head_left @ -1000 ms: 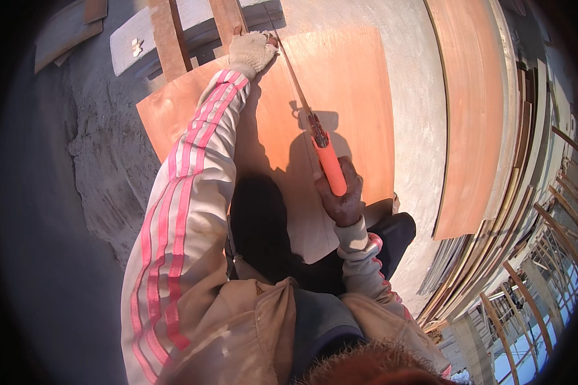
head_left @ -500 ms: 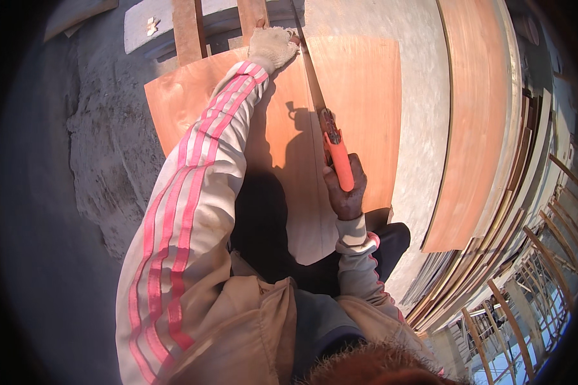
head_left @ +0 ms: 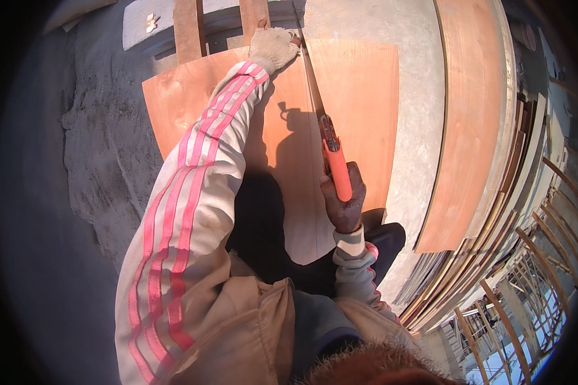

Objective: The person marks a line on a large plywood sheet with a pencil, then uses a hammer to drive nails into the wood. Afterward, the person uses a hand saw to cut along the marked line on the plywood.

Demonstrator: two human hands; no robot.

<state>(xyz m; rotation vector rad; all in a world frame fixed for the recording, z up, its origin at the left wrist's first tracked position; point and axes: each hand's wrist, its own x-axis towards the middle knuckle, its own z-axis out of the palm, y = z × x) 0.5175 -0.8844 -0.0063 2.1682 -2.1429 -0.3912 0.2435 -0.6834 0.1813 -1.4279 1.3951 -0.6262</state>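
A sheet of reddish plywood lies in front of me, with a thin straight line running along it. My right hand is closed around the orange handle of a handsaw. The long, narrow saw blade points away from me and crosses the far edge of the sheet. Just left of the blade, my left hand, in a pale knitted glove with bare fingertips, grips the sheet's far edge. Its fingers are partly hidden beyond that edge. My shadow falls across the middle of the plywood.
Two wooden planks rest over a pale block beyond the sheet. At the right lie another long plywood sheet and a stack of boards. Rough concrete is on the left. My dark-trousered knees are at the near edge.
My right hand has drawn the saw slightly back toward me. The left hand keeps its place on the far edge. The whole view has shifted a little.
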